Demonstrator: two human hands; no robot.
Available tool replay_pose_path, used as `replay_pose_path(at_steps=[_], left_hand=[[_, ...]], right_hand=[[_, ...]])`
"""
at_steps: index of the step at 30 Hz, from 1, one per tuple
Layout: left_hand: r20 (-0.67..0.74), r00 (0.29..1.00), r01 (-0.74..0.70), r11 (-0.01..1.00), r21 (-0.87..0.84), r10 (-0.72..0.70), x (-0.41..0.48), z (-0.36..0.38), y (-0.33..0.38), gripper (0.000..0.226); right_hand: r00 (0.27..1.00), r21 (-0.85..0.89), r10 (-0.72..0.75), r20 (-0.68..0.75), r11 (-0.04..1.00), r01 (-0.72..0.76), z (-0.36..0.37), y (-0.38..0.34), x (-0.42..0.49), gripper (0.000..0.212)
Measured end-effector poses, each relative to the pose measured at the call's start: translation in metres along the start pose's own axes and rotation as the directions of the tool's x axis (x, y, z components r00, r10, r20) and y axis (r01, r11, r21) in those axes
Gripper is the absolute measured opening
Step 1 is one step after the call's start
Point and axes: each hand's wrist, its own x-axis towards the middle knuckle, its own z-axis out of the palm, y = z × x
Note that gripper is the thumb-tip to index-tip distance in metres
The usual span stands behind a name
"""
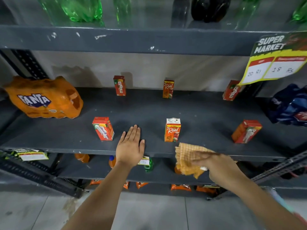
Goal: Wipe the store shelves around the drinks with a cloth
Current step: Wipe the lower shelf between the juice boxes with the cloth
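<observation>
A dark grey shelf (146, 112) holds several small juice cartons. In the front row stand a red carton (103, 128), an orange Real carton (172, 130) and a tilted red carton (246, 131). At the back are a Maaza carton (119, 85), a Real carton (168, 89) and another Maaza carton (231, 90). My left hand (130, 147) lies flat and open at the shelf's front edge, between the two front cartons. My right hand (214, 164) grips an orange checked cloth (187, 159) at the front edge, just below the Real carton.
A wrapped Fanta pack (44, 97) sits at the shelf's left. A blue pack (289, 105) is at the right. A price sign (275, 58) hangs from the upper shelf, which carries green bottles (81, 9). Bottles and snack packs fill the lower shelves.
</observation>
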Motion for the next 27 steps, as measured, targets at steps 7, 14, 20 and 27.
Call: replay_pose_path(at_steps=[7, 14, 20, 27], left_hand=[[0.024, 1.000, 0.009, 1.000, 0.026, -0.010, 0.000, 0.000, 0.000, 0.059], [0.024, 1.000, -0.010, 1.000, 0.012, 0.010, 0.000, -0.001, -0.001, 0.059], [-0.007, 1.000, -0.024, 1.000, 0.001, 0.024, -0.001, 0.002, -0.002, 0.057], [-0.088, 0.982, -0.174, 0.983, -0.049, 0.170, -0.011, -0.010, 0.014, 0.053]], right_hand=[[0.923, -0.002, 0.289, -0.254, 0.954, -0.300, -0.072, 0.027, 0.037, 0.057], [0.874, -0.228, 0.479, 0.082, 0.863, -0.452, -0.035, -0.026, 0.085, 0.062], [0.906, -0.299, 0.411, 0.097, 0.881, -0.368, -0.007, -0.082, 0.047, 0.052], [0.850, 0.086, 0.502, 0.161, 0.850, -0.519, -0.082, -0.037, 0.012, 0.037]])
